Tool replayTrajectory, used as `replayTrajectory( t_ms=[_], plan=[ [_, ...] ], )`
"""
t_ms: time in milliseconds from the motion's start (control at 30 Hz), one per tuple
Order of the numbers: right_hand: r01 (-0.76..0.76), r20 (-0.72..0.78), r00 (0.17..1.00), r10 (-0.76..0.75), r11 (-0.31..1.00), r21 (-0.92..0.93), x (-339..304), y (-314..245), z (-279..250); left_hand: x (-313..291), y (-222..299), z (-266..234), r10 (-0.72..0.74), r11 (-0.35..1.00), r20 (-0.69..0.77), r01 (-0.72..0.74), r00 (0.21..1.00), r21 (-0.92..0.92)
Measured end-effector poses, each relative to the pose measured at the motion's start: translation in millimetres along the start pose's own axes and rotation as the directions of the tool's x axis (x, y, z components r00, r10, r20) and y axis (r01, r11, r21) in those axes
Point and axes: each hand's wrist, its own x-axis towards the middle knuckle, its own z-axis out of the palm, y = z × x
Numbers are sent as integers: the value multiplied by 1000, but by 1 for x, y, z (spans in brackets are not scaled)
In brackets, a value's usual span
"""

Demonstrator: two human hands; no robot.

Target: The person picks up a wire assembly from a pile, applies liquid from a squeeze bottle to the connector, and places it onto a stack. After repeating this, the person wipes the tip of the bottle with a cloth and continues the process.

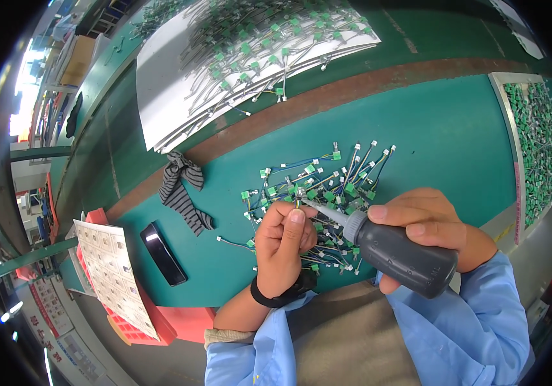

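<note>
My right hand (433,222) is wrapped round a dark grey squeeze bottle (407,257), tilted so its thin pale nozzle points up and left. My left hand (283,241) pinches a small wired connector (299,195) between thumb and fingers, its metal end upward. The nozzle tip is at or very near the connector; whether they touch I cannot tell. Around and behind both hands spreads a loose pile of small green connectors with short wires and white plugs (353,186) on the green table mat (443,135). A black band is on my left wrist.
Beyond a brown ledge, white boards (160,83) carry many more wired green connectors. On the right stands a tray (536,148) packed with green parts. To the left lie a striped cloth (182,190), a black phone (163,254) and a printed sheet (112,270) on a red bin.
</note>
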Motion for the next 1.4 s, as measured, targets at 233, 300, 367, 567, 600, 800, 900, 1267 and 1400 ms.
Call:
replayTrajectory(
  t_ms=[233,300,367,567,600,800,900,1267,1400],
  plan=[
    [83,-121,989,-80,996,19,-2,13,-1,8,39,-22,-129,969,-99,104,987,-225],
    [134,-174,977,-127,991,28,-4,11,-3,12,72,-38,-75,994,-99,66,992,-91],
    [135,-186,974,-131,991,8,-6,14,-6,31,101,-61,-10,988,-143,32,990,153],
    [125,-189,974,-126,992,-18,-4,18,-2,146,191,-136,124,762,-52,-62,991,645],
    [131,-191,972,-134,991,-28,-4,20,-3,172,200,-143,120,723,-34,-64,992,687],
    [128,-227,965,-134,991,-41,-1,17,-4,314,213,-150,349,237,72,-162,934,958],
    [131,-246,960,-135,991,-32,0,18,-4,345,202,-166,390,145,161,-233,907,961],
    [81,-286,955,-75,997,9,1,22,-7,369,177,-158,398,-65,224,-217,889,974],
    [118,-222,969,-112,993,17,4,19,-6,342,201,-171,500,64,153,-213,852,975]
  ],
)
